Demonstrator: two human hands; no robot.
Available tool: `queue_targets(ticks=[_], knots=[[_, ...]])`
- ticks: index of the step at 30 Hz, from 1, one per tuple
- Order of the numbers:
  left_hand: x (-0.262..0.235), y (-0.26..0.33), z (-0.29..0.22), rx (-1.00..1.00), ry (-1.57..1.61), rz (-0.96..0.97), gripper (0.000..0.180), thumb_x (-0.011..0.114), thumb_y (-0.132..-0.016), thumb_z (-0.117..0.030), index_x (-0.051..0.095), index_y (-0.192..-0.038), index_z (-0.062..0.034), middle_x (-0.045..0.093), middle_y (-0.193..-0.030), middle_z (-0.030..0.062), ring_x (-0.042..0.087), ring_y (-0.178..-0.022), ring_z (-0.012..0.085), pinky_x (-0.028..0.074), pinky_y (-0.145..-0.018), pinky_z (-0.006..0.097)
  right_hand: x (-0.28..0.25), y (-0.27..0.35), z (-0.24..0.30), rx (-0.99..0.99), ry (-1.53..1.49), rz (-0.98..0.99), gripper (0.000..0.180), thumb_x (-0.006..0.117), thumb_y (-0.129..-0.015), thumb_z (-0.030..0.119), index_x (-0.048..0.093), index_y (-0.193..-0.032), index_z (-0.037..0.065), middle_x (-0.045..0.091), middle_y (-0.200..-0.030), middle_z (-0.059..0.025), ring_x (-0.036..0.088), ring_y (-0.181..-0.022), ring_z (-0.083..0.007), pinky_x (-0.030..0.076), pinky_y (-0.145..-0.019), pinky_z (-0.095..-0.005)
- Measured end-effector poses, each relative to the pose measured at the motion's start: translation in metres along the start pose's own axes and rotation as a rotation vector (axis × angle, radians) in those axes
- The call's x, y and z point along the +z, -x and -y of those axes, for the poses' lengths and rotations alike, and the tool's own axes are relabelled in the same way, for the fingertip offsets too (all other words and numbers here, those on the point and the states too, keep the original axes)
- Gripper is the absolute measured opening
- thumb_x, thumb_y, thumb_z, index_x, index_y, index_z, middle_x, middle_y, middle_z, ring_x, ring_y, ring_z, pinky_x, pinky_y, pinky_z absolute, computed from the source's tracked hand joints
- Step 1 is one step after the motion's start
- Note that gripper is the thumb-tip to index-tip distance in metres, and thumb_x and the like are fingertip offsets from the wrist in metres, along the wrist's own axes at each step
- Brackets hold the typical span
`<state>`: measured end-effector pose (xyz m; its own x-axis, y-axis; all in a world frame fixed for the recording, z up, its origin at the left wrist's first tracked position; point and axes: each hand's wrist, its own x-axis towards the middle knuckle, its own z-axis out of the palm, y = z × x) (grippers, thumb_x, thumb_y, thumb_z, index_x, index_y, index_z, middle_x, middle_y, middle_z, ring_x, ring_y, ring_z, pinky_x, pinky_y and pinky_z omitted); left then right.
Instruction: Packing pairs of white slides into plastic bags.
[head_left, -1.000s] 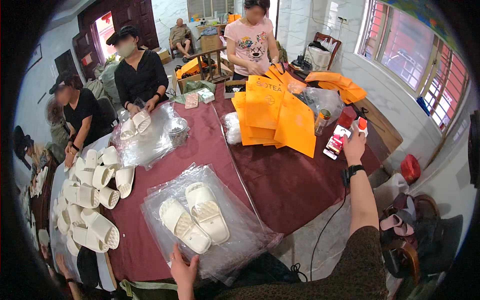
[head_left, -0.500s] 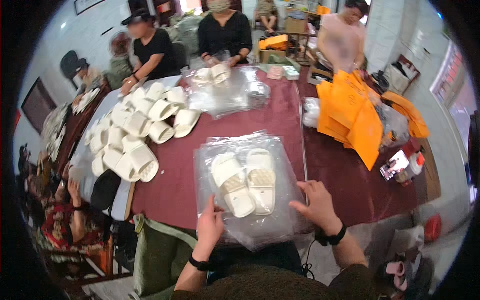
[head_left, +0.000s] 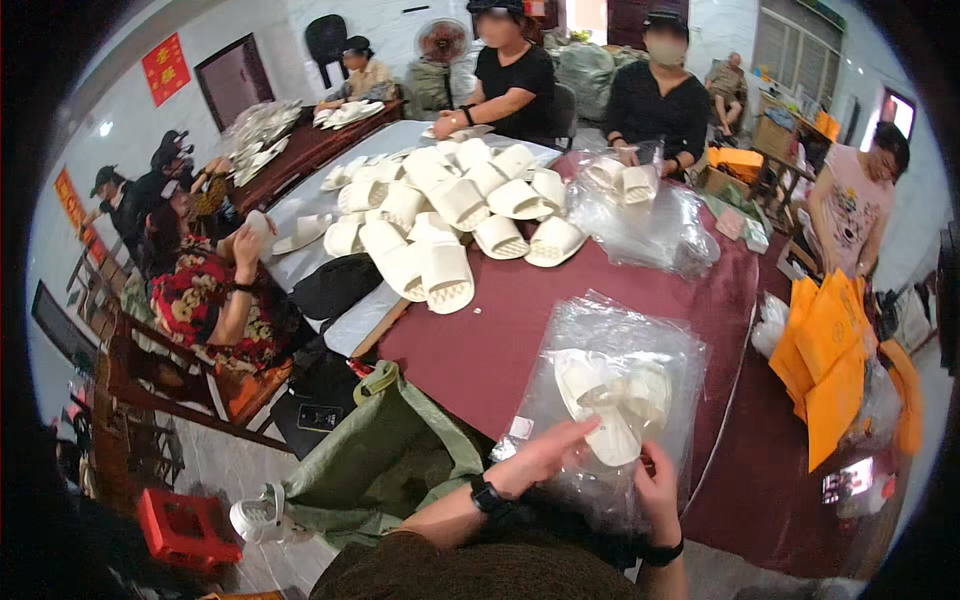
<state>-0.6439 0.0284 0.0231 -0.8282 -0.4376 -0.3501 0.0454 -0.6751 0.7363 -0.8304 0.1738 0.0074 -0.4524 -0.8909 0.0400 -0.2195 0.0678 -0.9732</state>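
Here, going left to right: a green sack gapes beside the counter, handy for whatever drops in. The left hand lies flat on the clear plastic bag, fingers extended, pinning its near edge rather than closing a grip. Inside, the pair of cream slippers sits stacked to fit. The right hand pinches the bag's lower edge, thumb up, keeping the film taut. Orange bags wait farther right.

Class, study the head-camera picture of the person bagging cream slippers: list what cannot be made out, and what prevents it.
- Slippers: how they are stacked, blurred by the crinkled clear bag.
- Right hand fingertips: hidden in the bag's folds.
- Left hand: whether it grips or only presses the bag.
- Orange bags: smeared toward the fisheye rim.
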Motion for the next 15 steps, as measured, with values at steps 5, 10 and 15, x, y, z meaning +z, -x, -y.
queue_targets(ticks=[5,10,15], knots=[[0.013,0.004,0.002,0.053,0.009,-0.052,0.054,0.070,-0.091,-0.022,0.051,-0.135,0.0015,0.065,-0.120,0.0089,0.065,-0.104,0.0151,0.053,-0.082,0.028,0.009,0.011,0.028,-0.034,-0.059,0.128,0.029,0.058,-0.088,0.004,0.060,-0.116,-0.004,0.063,-0.097,-0.0093,0.060,-0.088,-0.0166,0.048,-0.077,-0.0266],[-0.001,0.030,0.003,0.065,0.049,-0.139,0.055,0.069,-0.090,-0.016,0.048,-0.137,0.0032,0.061,-0.129,0.0122,0.061,-0.114,0.0175,0.051,-0.092,0.030,0.010,0.017,0.051,-0.012,0.058,0.325,0.032,0.061,-0.087,0.002,0.063,-0.118,-0.002,0.063,-0.100,-0.0131,0.061,-0.093,-0.0202,0.049,-0.079,-0.0301],[-0.013,0.114,-0.051,0.235,-0.189,-0.296,0.053,0.069,-0.084,0.002,0.053,-0.134,-0.0006,0.064,-0.124,0.0100,0.059,-0.117,0.0196,0.048,-0.099,0.033,0.012,0.003,0.056,-0.263,0.355,0.203,0.029,0.063,-0.088,0.006,0.066,-0.116,0.002,0.062,-0.111,-0.0172,0.060,-0.102,-0.0310,0.048,-0.089,-0.0368]])
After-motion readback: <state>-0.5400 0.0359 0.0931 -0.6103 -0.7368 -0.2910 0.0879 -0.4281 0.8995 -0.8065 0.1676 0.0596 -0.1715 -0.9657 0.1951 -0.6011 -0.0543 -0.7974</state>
